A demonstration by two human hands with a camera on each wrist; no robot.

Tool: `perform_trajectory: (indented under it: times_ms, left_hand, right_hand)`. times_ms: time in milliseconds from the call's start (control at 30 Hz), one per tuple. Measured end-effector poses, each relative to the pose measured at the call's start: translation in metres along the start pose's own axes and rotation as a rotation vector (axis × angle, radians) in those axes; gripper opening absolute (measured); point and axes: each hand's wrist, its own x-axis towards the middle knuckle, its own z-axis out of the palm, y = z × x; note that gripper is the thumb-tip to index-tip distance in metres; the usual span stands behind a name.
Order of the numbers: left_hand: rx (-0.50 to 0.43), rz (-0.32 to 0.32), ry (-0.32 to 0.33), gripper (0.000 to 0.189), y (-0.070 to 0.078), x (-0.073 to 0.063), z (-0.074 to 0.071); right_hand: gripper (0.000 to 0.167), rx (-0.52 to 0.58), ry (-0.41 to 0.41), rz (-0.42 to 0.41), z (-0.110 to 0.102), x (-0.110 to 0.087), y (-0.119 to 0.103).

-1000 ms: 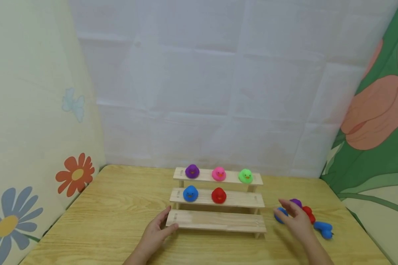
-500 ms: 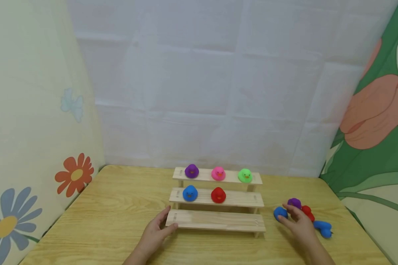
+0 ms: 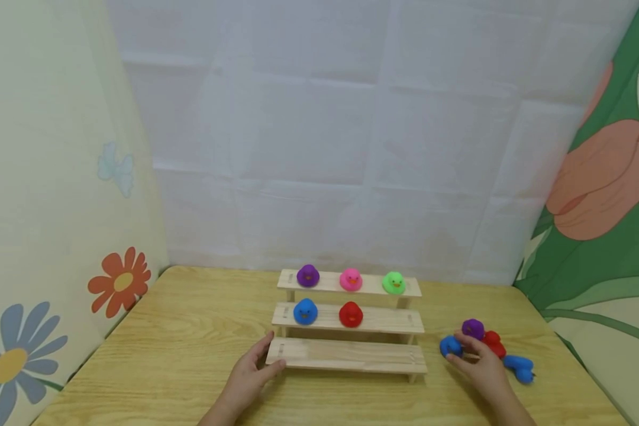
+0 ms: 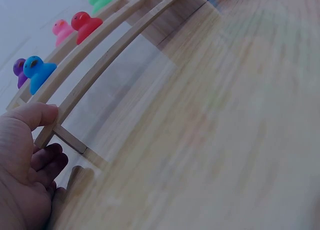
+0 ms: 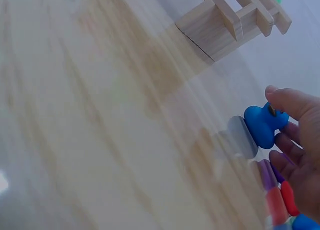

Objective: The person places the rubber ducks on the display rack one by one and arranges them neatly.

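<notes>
My left hand (image 3: 251, 374) grips the left end of the lowest step of a three-tier wooden display stand (image 3: 346, 354), thumb at its front edge. At the stand's right, my right hand (image 3: 481, 368) has thumb and fingers around a blue rubber duck (image 5: 262, 125) whose base is at the tabletop. A purple duck (image 3: 473, 329), a red duck (image 3: 493, 343) and another blue duck (image 3: 519, 368), tipped over, lie beside that hand. Purple (image 3: 308, 276), pink (image 3: 351, 279) and green (image 3: 394, 283) ducks sit on the top step. The middle step bears a blue duck (image 3: 305, 311) and a red duck (image 3: 351, 314).
The wood-grain table (image 3: 154, 355) is glossy and reflects the ducks in the right wrist view. Behind it hangs a creased white sheet (image 3: 325, 130). Flower-patterned panels (image 3: 58, 195) flank the table on both sides.
My right hand has come down and closed in on the nearer blue duck, which has turned slightly. My left hand and the stand have stayed put.
</notes>
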Motion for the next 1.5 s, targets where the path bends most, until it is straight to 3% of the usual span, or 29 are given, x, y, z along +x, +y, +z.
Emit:
perform_trajectory:
  times_ms: [1100,1500]
  left_hand:
    - [-0.008,-0.004,0.000,0.074,-0.001,-0.002,0.001]
    - [0.001,0.011,0.006,0.073,-0.001,-0.001,0.000]
  right_hand:
    - [0.061,-0.034,0.034,-0.022,0.006,0.000,0.005]
    - [0.061,0.099,0.010,0.033,0.006,0.001,-0.015]
